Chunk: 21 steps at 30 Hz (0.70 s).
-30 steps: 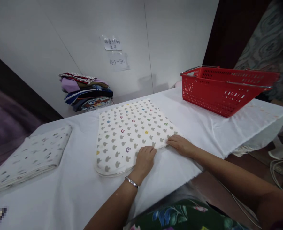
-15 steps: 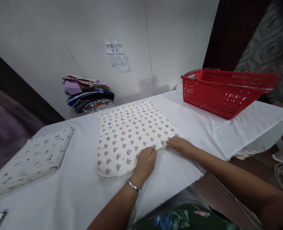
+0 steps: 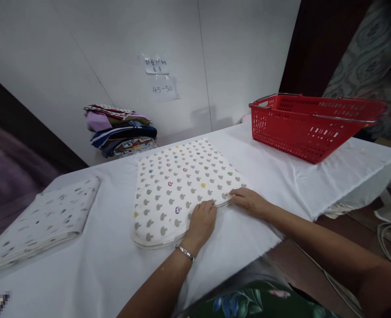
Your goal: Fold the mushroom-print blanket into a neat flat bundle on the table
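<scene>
A folded cream cloth printed with grey and a few coloured mushrooms lies flat in the middle of the table, its layered, rounded edge toward me. My left hand, with a silver bracelet at the wrist, is closed over this near edge, fingers together on top and thumb hidden. To its right, my right hand holds the same edge close to the right corner, its fingertips on the upper layer. A second folded cloth, white with small dark marks, rests apart on the left.
A white sheet covers the table. On the right stands a red plastic basket with metal handles. Beyond the far edge, against the wall, is a stack of folded fabrics. Paper signs hang above it.
Both hands stay almost where they were on the near edge of the mushroom-print cloth. The whole view has shifted very slightly.
</scene>
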### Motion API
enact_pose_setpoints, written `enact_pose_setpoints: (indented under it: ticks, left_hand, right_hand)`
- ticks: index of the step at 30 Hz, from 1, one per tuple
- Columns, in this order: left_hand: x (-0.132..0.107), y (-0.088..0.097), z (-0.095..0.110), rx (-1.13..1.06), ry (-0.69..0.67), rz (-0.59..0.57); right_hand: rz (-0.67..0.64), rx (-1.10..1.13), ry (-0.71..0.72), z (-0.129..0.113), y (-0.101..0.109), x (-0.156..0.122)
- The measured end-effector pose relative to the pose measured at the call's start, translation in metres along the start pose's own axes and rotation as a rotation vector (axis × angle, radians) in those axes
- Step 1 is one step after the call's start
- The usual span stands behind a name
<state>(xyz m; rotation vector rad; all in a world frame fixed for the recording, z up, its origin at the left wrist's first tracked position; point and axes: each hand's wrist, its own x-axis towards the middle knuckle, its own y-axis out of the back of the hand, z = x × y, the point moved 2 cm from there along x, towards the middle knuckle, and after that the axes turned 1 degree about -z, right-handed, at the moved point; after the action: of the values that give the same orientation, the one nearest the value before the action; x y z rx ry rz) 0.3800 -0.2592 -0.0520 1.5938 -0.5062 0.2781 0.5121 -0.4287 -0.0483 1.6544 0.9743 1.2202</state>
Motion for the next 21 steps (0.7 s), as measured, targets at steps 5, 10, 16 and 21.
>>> enact_pose_setpoints:
  ticks: [5, 10, 16, 21]
  left_hand:
    - [0.0006, 0.0012, -0.0007, -0.012, -0.003, 0.008]
    - [0.0024, 0.0024, -0.0009, -0.013, -0.006, -0.017]
    - [0.0022, 0.0019, -0.0007, -0.026, 0.012, -0.039]
    - [0.0007, 0.0010, -0.0002, -0.036, -0.008, -0.062]
  right_hand:
    - [0.016, 0.037, -0.008, -0.0001, -0.0011, 0.0005]
    - [0.035, -0.011, 0.033, 0.0010, -0.0048, 0.0018]
    - [0.029, -0.014, 0.021, -0.0033, -0.0025, 0.0022]
    - [0.052, -0.067, 0.012, -0.0054, -0.0003, 0.0007]
